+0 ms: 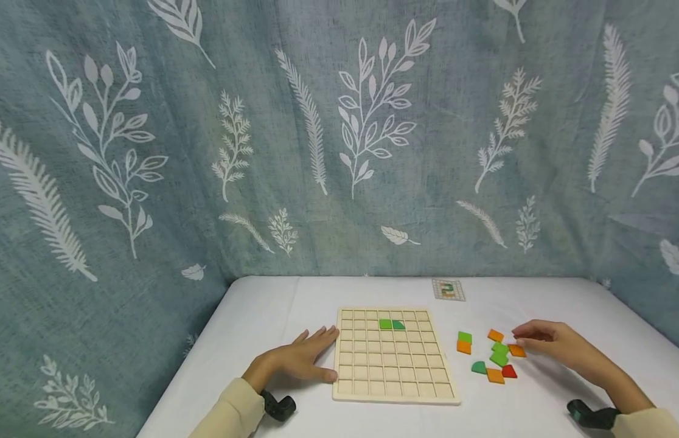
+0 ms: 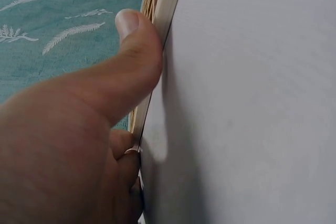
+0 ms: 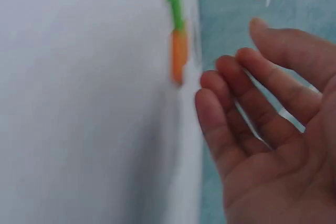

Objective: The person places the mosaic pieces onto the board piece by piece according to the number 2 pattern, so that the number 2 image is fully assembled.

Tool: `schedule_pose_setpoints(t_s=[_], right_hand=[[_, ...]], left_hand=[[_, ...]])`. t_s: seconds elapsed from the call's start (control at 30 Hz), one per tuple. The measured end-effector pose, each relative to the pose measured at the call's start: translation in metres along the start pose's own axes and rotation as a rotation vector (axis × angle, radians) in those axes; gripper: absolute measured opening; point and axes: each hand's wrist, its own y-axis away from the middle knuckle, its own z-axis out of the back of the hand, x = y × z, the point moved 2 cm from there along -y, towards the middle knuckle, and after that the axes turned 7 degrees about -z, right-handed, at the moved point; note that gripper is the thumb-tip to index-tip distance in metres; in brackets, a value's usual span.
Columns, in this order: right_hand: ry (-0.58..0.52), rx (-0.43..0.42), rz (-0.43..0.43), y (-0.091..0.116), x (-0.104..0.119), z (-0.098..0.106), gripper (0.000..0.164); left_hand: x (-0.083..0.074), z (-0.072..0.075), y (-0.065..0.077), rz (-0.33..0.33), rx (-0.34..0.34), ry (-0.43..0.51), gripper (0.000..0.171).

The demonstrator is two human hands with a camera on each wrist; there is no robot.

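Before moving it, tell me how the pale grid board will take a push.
The board is likely stiff, since its edges run straight. Broad and lying flat on the tabletop, it should probably slide rather than tip.

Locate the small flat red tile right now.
In the head view, the small flat red tile lies right of the pale wooden grid board, just right of a flat orange tile and below-right of a light green tile.

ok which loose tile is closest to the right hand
The rightmost orange tile, just by the right hand; the rest, including the red tile, lie farther from it.
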Motion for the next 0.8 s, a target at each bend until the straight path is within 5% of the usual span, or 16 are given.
schedule_pose_setpoints(t_s=[0.17,0.8], right_hand=[[-0.013,-0.026,-0.061,-0.004,-0.026,0.001,0.055],[0.129,-0.087,0.117,-0.008,-0.029,-0.016,0.043]], left_hand=[[-0.002,-0.002,0.001,0.006,0.002,0.024,0.100],[0.003,0.000,0.003,0.003,-0.009,0.025,0.098]])
